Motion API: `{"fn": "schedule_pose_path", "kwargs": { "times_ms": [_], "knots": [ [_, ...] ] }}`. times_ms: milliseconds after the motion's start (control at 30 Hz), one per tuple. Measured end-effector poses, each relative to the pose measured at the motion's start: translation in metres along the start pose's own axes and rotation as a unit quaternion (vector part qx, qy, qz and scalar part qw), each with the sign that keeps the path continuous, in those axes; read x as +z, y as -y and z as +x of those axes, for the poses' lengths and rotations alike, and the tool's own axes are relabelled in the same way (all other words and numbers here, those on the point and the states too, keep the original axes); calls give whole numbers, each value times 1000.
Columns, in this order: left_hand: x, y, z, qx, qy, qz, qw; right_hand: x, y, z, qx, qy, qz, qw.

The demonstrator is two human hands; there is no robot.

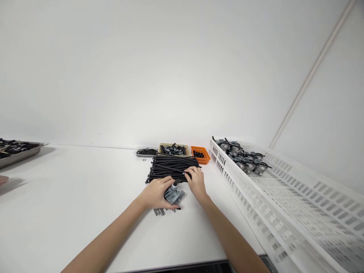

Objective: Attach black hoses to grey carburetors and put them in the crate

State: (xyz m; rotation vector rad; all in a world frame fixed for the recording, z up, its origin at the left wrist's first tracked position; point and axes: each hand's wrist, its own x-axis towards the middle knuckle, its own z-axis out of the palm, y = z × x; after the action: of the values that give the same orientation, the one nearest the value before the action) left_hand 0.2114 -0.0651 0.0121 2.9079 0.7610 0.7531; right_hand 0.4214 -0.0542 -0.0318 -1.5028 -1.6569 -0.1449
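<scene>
A grey cast-metal fitting (174, 195) with a short black piece on its top is gripped in my left hand (156, 192), just above the table. Beneath that hand, more grey metal pieces (159, 212) show in part on the white surface. My right hand (196, 182) is at the near right side of a stack of black rubber tubes (167, 167), its thumb and fingertips pinched on a tube end. The tubes lie side by side, running left to right. My palm and fingers partly hide the fitting.
Behind the tubes stand a clear tray of black rings (146, 152), a cream tray of small parts (174, 149) and an orange basket (204, 160). A white crate (250, 201) at right holds grey assemblies (244, 157). At left are a metal tray (25, 152) and another person's fingertips (3, 180).
</scene>
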Motion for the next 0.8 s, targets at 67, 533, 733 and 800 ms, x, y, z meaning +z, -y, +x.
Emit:
{"fn": "schedule_pose_path", "kwargs": {
  "times_ms": [67, 533, 733, 800],
  "knots": [
    [0, 0, 0, 3, -5, 3, 1000, -2, 2, 1, 8, -14, 7, 1000],
    [4, 9, -1, -39, -16, -92, 995, -21, 8, 10, 132, -84, 377, 913],
    [1, 7, 0, -44, -7, -93, 995, -26, 10, 13, 184, -103, 521, 827],
    [1, 7, 0, -44, -8, -99, 994, -26, 11, 13, 197, -98, 557, 801]
  ]
}}
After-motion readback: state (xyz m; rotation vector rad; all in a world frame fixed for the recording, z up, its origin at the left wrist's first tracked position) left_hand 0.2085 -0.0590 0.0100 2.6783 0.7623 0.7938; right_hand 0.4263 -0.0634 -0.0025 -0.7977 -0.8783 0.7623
